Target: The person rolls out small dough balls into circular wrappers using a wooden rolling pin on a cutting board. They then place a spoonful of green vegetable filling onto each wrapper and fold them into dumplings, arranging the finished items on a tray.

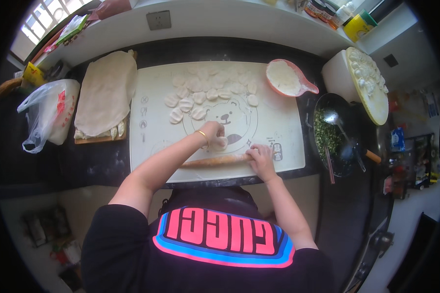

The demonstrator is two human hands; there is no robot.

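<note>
On a white mat (166, 141) with a bear drawing, my left hand (214, 135) pinches the edge of a small round piece of dough (220, 145). Just in front of that piece lies a wooden rolling pin (210, 161), dusted with flour. My right hand (262, 160) is closed over the pin's right end; the pin's left end passes behind my left forearm. Beyond my hands, several flattened dough pieces (199, 97) are scattered over the far half of the mat, some overlapping.
A pink bowl of flour (302, 88) stands on the mat's far right corner. Right of the mat is a dark pan (344, 163) with chopped greens, a ladle (332, 117) and chopsticks. Left are a cloth-covered board (105, 93) and a plastic bag (58, 115). A wall ledge (205, 22) runs behind.
</note>
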